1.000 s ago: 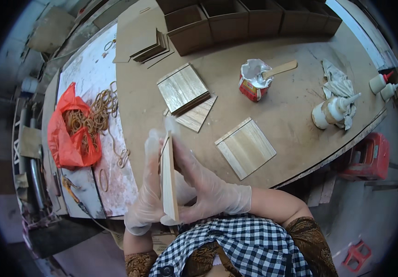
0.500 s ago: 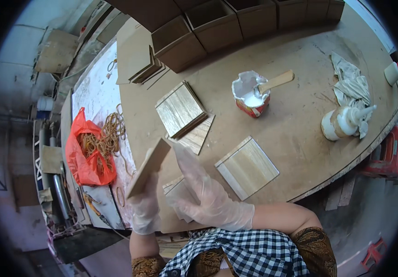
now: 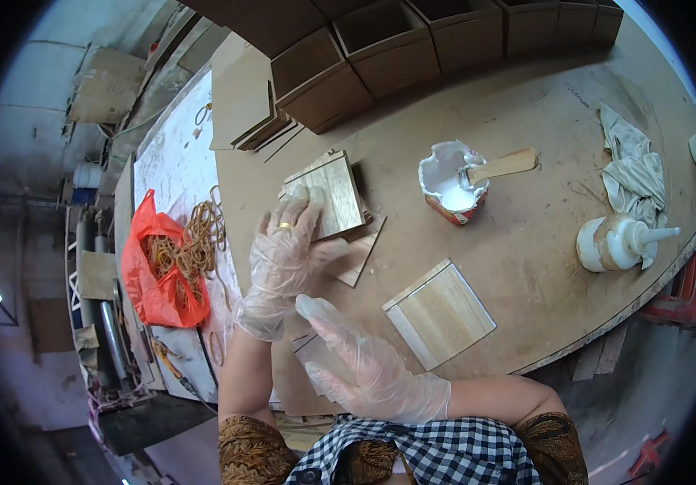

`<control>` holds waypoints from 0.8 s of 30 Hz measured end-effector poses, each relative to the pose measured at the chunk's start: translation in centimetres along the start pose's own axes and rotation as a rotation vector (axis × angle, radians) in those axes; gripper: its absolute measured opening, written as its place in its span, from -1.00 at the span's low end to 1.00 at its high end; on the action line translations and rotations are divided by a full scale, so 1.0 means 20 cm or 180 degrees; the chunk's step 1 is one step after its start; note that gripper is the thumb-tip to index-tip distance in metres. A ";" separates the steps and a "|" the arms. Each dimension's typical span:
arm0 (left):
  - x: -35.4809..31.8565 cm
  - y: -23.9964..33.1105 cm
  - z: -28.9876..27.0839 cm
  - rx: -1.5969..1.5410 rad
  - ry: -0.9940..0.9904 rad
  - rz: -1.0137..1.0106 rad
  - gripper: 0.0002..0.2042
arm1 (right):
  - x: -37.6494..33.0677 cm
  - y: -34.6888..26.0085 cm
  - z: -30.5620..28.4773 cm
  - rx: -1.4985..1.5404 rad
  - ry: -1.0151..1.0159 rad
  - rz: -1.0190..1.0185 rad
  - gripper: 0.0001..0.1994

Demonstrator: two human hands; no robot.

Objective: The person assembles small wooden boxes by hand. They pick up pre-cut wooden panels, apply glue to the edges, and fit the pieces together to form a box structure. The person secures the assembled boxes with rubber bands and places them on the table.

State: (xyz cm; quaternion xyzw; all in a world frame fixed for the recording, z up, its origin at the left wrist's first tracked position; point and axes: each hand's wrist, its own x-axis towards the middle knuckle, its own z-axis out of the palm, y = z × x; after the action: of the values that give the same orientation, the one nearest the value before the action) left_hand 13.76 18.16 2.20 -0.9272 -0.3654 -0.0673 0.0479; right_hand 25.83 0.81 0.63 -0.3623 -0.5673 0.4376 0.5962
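Observation:
My left hand (image 3: 283, 255), in a thin clear glove with a ring showing through, lies over the left side of a stack of square wooden panels (image 3: 333, 190). Its fingers rest on the top panel and its thumb is spread along the near edge. Beneath the stack, another panel (image 3: 356, 257) sticks out at an angle. Gloved too, my right hand (image 3: 368, 368) hovers near the table's front edge, fingers stretched out and nothing in its grasp. Behind it a panel (image 3: 309, 349) is partly hidden. To the right, a single wooden panel (image 3: 440, 314) lies flat, with a pale edge.
A torn tub of white paste (image 3: 454, 190) holds a wooden-handled brush (image 3: 503, 166). A white squeeze bottle (image 3: 613, 242) and a rag (image 3: 632, 166) lie at the right. Brown open boxes (image 3: 323, 93) line the back. A red bag of rubber bands (image 3: 158, 271) sits left.
My left hand has moved away from me with the panel it held upright, which now appears laid on the stack. My right hand stays near the front edge, slightly lower in view.

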 end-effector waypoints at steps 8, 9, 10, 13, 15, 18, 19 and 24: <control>-0.27 -0.04 -0.16 -0.0790 0.0027 -0.0443 -0.44 | 0.01 -0.02 0.00 0.0032 -0.0035 0.0044 -0.30; -0.33 -0.06 -0.17 -0.1013 0.0016 -0.0410 -0.41 | 0.02 -0.03 -0.01 0.0057 -0.0040 0.0094 -0.33; -0.41 -0.05 -0.18 -0.1259 0.0000 -0.0414 -0.38 | 0.01 -0.05 -0.01 0.0083 -0.0073 0.0176 -0.35; -0.58 0.04 -0.26 -0.1782 -0.0509 -0.0882 -0.04 | 0.01 0.00 -0.01 0.0674 0.0133 0.0391 -0.46; -0.67 0.13 -0.26 -0.1831 -0.0714 -0.0959 0.13 | -0.01 -0.01 -0.02 0.1221 0.0534 0.0737 -0.54; -0.79 0.25 -0.22 -0.1734 -0.0942 -0.0974 0.38 | 0.08 -0.03 -0.06 0.1885 0.1396 0.1096 -0.63; -0.81 0.28 -0.21 -0.1716 -0.0916 -0.0924 0.42 | 0.10 -0.05 -0.07 0.1962 0.1431 0.1115 -0.64; -0.88 0.36 -0.20 -0.1790 -0.0777 -0.1104 0.33 | 0.11 -0.05 -0.06 0.1971 0.1605 0.0726 -0.63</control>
State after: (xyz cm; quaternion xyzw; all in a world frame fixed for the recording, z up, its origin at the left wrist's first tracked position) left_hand 5.55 0.55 3.02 -0.8294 -0.4877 -0.0610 -0.2655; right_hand 27.15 2.64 2.22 -0.3223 -0.2014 0.5484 0.7449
